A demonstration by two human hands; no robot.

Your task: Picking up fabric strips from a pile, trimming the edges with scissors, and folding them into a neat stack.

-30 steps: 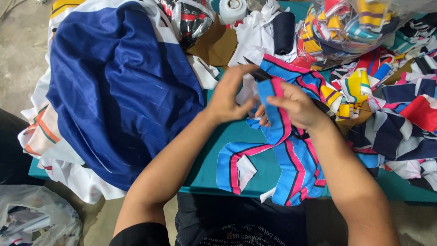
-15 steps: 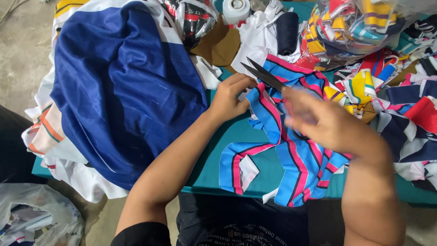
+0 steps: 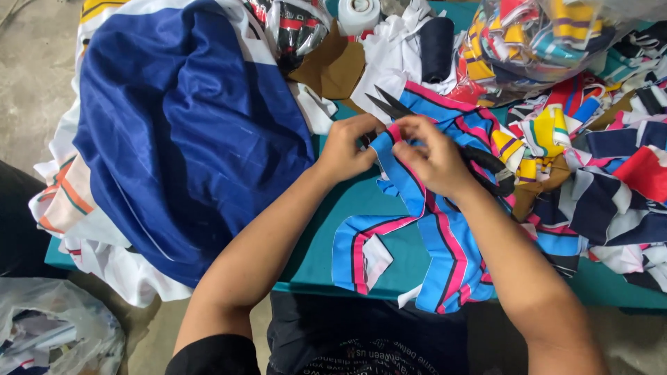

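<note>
Both your hands, left [image 3: 347, 149] and right [image 3: 434, 160], pinch the blue-pink strip [image 3: 410, 187] mid-frame; hold it taut, fingers away from the scissors [image 3: 392, 105].

A blue fabric strip [image 3: 417, 229] with pink, black and white stripes lies crumpled on the teal counter [image 3: 326, 229], its lower folds reaching the near edge and its upper end pinched up. Black scissors [image 3: 445, 135], blades parted, lie across that upper end, tips pointing toward the far edge.
</note>
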